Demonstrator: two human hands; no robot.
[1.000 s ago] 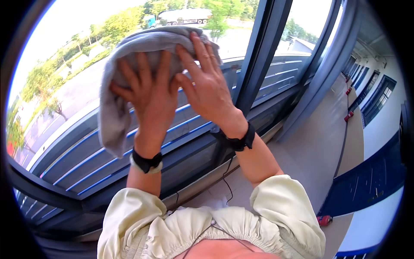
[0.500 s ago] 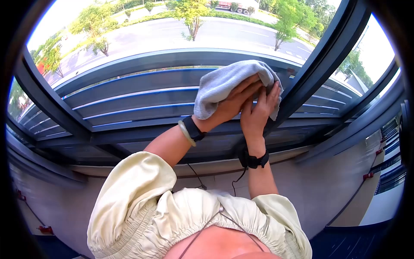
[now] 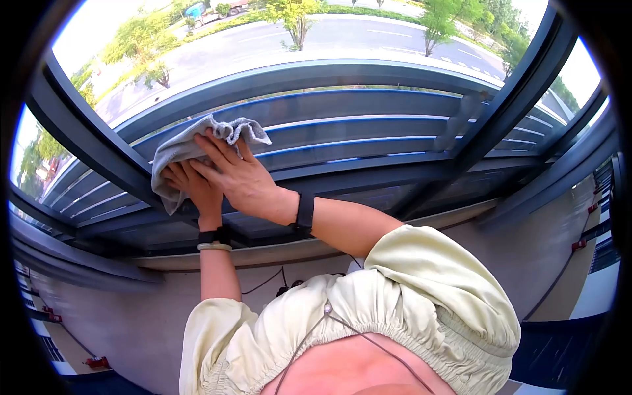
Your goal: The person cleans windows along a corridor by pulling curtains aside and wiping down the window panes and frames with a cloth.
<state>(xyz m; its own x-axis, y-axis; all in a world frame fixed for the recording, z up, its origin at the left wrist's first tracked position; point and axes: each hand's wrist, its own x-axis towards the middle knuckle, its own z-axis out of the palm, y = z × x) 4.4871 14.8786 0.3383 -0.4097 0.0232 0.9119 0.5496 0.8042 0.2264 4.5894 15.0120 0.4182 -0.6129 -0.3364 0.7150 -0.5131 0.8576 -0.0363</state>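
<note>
A grey cloth (image 3: 174,148) lies bunched against the window glass at the left, its upper right edge crumpled into folds. My left hand (image 3: 199,187) has its fingers bent into the lower part of the cloth, holding it to the pane. Overlapping it from the right, my right hand (image 3: 245,184) presses on the cloth with fingers spread and fairly flat. Some fingertips of both hands are hard to separate from the folds. Dark bands circle both wrists, and a pale bangle (image 3: 214,247) sits on the left one.
A dark window post (image 3: 99,141) rises just left of the cloth; another post (image 3: 500,112) stands at the right. Horizontal slats (image 3: 368,135) show behind the glass, with a road (image 3: 349,36) and trees beyond. A thin cable (image 3: 266,283) lies on the floor below.
Both hands and the cloth have moved from the right part of the pane to its left side. My right hand now reaches across, overlapping my left. A smear shows on the glass at right.
</note>
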